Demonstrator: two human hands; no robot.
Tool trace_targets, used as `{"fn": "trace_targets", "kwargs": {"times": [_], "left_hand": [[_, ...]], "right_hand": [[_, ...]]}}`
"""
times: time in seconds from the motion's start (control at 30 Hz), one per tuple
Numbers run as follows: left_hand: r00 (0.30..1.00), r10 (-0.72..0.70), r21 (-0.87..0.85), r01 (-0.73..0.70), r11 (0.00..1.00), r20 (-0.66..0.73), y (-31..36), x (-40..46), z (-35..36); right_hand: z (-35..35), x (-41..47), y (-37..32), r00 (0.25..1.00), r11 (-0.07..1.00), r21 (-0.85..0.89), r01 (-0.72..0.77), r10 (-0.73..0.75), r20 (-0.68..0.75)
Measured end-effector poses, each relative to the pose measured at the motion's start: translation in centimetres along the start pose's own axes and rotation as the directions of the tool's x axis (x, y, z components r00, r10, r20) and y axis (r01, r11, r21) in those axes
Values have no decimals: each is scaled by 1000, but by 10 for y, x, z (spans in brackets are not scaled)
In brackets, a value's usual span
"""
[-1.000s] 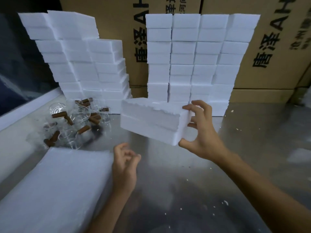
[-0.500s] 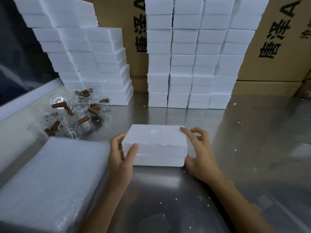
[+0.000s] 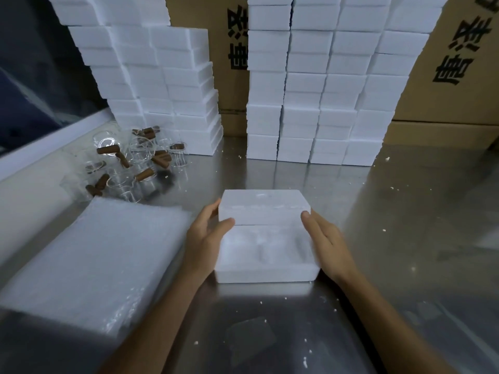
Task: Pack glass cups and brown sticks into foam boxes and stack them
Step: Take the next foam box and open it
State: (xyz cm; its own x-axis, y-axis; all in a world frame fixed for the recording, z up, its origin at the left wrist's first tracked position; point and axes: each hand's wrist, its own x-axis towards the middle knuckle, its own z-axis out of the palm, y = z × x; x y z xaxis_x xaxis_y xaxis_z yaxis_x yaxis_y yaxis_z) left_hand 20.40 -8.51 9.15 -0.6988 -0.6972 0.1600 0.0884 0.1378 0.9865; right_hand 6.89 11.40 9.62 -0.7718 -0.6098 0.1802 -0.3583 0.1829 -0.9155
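two hands [image 3: 205, 238], one open box [image 3: 266, 252]

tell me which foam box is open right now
The foam box on the steel table between the hands: its lid is lifted toward the back, baring the moulded inside. Every box in the stacks behind is closed.

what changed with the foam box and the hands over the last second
The foam box went from being held in the air by the right hand alone to lying on the metal table. The left hand joined in, and both hands have slid the lid back, exposing the moulded tray. The glass cups, brown sticks and foam stacks stayed put.
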Motion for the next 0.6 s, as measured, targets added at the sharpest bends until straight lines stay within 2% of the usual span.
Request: {"fn": "trace_targets", "kwargs": {"times": [0.07, 0.13, 0.3, 0.47, 0.6], "left_hand": [[992, -51, 19, 49, 999, 114, 1, 2, -2], [984, -87, 75, 76, 994, 153, 1, 4, -2], [991, -126, 254, 136, 958, -54, 2, 10, 1], [972, -77, 263, 135, 955, -220, 1, 12, 2], [976, -68, 269, 124, 955, -209, 6, 17, -8]], "right_hand": [[0, 2, -4, 997, 996, -44, -73, 74, 6], [0, 6, -9, 992, 988, -82, -127, 128, 3], [5, 18, -17, 962, 933, -247, -262, 232, -143], [14, 26, -17, 937, 893, -311, -326, 262, -232], [26, 26, -18, 894, 871, -283, -402, 306, -326]]}}
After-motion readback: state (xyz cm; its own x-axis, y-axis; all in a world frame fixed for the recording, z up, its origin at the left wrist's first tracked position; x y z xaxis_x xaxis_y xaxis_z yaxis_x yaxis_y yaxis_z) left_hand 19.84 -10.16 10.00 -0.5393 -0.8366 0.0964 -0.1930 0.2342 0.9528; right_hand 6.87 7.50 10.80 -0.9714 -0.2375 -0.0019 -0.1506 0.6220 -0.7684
